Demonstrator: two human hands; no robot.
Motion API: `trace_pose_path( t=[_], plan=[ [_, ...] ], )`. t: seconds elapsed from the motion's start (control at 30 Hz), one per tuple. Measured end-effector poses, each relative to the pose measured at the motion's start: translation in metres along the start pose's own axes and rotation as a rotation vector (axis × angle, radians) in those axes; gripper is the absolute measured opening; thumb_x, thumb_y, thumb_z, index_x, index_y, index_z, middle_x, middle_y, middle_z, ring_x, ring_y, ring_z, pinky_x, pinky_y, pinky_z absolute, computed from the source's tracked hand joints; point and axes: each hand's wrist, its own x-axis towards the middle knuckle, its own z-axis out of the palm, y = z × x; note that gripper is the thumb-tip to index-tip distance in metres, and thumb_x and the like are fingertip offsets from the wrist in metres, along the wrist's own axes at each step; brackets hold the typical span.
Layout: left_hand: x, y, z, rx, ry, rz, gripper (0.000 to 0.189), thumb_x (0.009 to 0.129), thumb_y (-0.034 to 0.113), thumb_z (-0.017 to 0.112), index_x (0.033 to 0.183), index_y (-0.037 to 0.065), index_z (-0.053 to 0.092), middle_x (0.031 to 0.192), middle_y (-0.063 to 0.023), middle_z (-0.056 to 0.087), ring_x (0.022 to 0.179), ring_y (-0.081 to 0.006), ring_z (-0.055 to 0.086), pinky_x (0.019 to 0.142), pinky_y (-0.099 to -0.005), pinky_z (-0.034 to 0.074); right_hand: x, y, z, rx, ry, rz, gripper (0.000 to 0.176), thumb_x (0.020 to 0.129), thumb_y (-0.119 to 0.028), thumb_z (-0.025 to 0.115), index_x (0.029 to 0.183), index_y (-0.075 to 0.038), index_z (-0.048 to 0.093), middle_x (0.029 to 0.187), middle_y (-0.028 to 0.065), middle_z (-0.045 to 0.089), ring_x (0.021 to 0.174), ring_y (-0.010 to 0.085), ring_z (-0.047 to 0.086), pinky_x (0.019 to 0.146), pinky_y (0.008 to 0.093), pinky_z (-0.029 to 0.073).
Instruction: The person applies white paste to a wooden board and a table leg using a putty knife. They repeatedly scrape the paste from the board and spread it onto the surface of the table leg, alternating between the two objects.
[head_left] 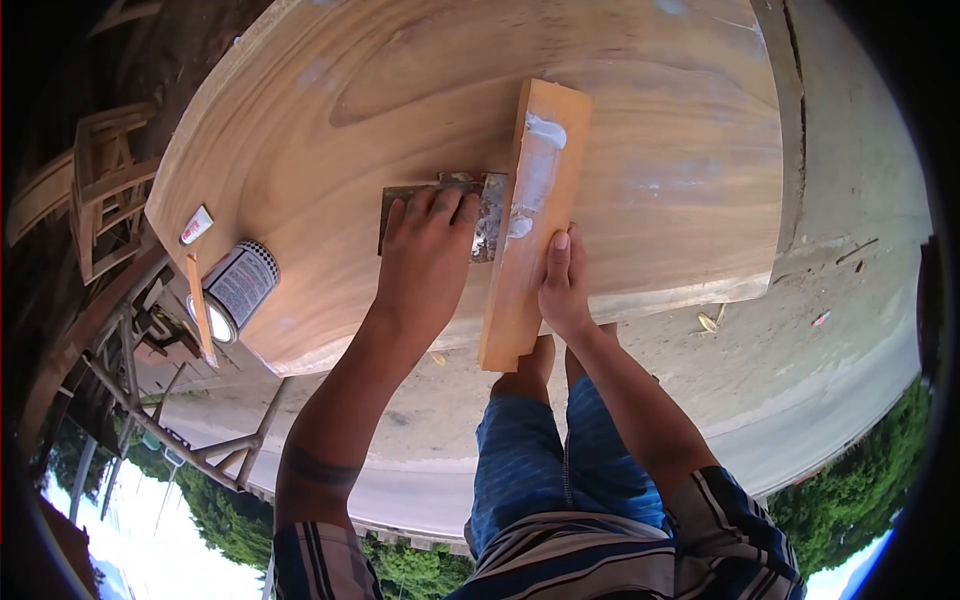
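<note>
My left hand [425, 240] is closed on a flat, stained metal scraper [490, 215] whose edge meets the left side of an orange-brown wooden board [560, 150]. White paste is smeared along the upper part of this board. On the board's right edge rests my right hand [567, 280], its thumb over the face and the other fingers mostly hidden; it grips the board. Beneath both lies a large wooden slab [670, 130] with pale patches.
On the slab's left side are a can [240, 285] with white inside, a wooden stick [200, 308] across it and a small white tube [196, 225]. Wooden frames [115, 190] and a metal stand [215, 448] are at the left. Concrete ground [850, 200] surrounds the slab.
</note>
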Motion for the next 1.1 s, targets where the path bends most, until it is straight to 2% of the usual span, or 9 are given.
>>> trace_pose_path(
  t=[0.17,0.2,0.33,0.43,0.6,0.7,0.8,0.9,1.1],
  plan=[
    [-0.017,-0.011,-0.026,-0.579,0.028,-0.177,0.06,0.07,-0.018,0.041,0.122,0.006,0.061,0.12,-0.0146,0.062,0.1,-0.0241,0.063,0.087,-0.0317,0.049,-0.001,-0.001,-0.002,-0.007,0.013,-0.02,0.04,0.104,-0.036,0.031,0.112,0.0,0.049,0.094,0.0045,0.054,0.086,0.0105,0.047,0.079,0.0265,0.041],
    [-0.022,-0.01,-0.045,-0.862,-0.102,-0.426,0.061,0.068,-0.018,0.038,0.121,0.0,0.061,0.115,-0.0147,0.066,0.091,-0.0205,0.065,0.081,-0.0252,0.048,-0.001,-0.006,-0.001,-0.001,0.015,-0.032,0.041,0.104,-0.036,0.031,0.112,0.0,0.049,0.094,0.0045,0.054,0.085,0.0104,0.048,0.078,0.0264,0.042],
    [-0.063,-0.014,-0.063,-1.403,-0.146,-0.575,0.064,0.071,-0.017,0.038,0.129,0.002,0.057,0.117,-0.0092,0.065,0.1,-0.0137,0.06,0.084,-0.023,0.045,-0.013,-0.043,-0.001,0.019,-0.066,-0.029,0.039,0.104,-0.036,0.033,0.111,-0.001,0.049,0.095,0.0041,0.055,0.085,0.0093,0.048,0.076,0.0259,0.043],
    [-0.095,-0.003,-0.073,-1.238,0.034,-0.403,0.064,0.071,-0.018,0.037,0.128,0.003,0.058,0.124,-0.0117,0.062,0.111,-0.0158,0.058,0.092,-0.025,0.044,-0.023,-0.078,0.009,-0.034,-0.14,-0.005,0.038,0.104,-0.035,0.033,0.111,-0.001,0.05,0.095,0.0039,0.056,0.086,0.0087,0.049,0.077,0.0256,0.043],
    [-0.149,0.016,-0.075,-0.563,0.464,-0.043,0.063,0.069,-0.02,0.048,0.126,0.005,0.059,0.128,-0.0168,0.057,0.122,-0.0369,0.052,0.101,-0.0421,0.046,-0.049,-0.113,0.042,-0.032,-0.31,0.171,0.041,0.105,-0.036,0.032,0.111,0.0,0.052,0.094,0.0045,0.057,0.087,0.0093,0.05,0.081,0.0252,0.042],
    [-0.187,0.011,-0.042,-0.309,0.553,0.001,0.066,0.064,-0.018,0.053,0.125,0.007,0.06,0.134,-0.0144,0.053,0.128,-0.0368,0.046,0.106,-0.0507,0.038,-0.071,-0.127,0.074,0.036,-0.384,0.268,0.044,0.105,-0.037,0.032,0.11,0.001,0.053,0.095,0.0053,0.058,0.087,0.0096,0.05,0.082,0.0252,0.042],
    [-0.238,-0.009,-0.019,-0.28,0.574,-0.172,0.068,0.062,-0.018,0.053,0.126,0.007,0.06,0.137,-0.0134,0.05,0.131,-0.0364,0.043,0.109,-0.0531,0.034,-0.087,-0.123,0.093,0.015,-0.5,0.315,0.042,0.105,-0.036,0.034,0.108,0.001,0.054,0.095,0.005,0.059,0.087,0.0092,0.05,0.079,0.0251,0.042],
    [-0.276,-0.012,-0.03,-0.359,0.55,-0.329,0.07,0.061,-0.021,0.047,0.125,0.005,0.06,0.135,-0.014,0.052,0.128,-0.0353,0.046,0.107,-0.0465,0.039,-0.097,-0.099,0.105,-0.091,-0.575,0.078,0.04,0.104,-0.035,0.035,0.105,0.0,0.053,0.084,0.0057,0.059,0.079,0.0098,0.051,0.069,0.0266,0.043],
    [-0.306,-0.018,-0.106,-0.359,0.402,-0.38,0.065,0.063,-0.024,0.042,0.121,0.0,0.06,0.122,-0.0173,0.06,0.117,-0.035,0.056,0.099,-0.0413,0.047,-0.14,-0.105,0.147,-0.522,-0.647,-0.24,0.028,0.101,-0.028,0.043,0.1,-0.001,0.049,0.062,0.0166,0.054,0.052,0.0323,0.057,0.052,0.04,0.044]
  ],
)
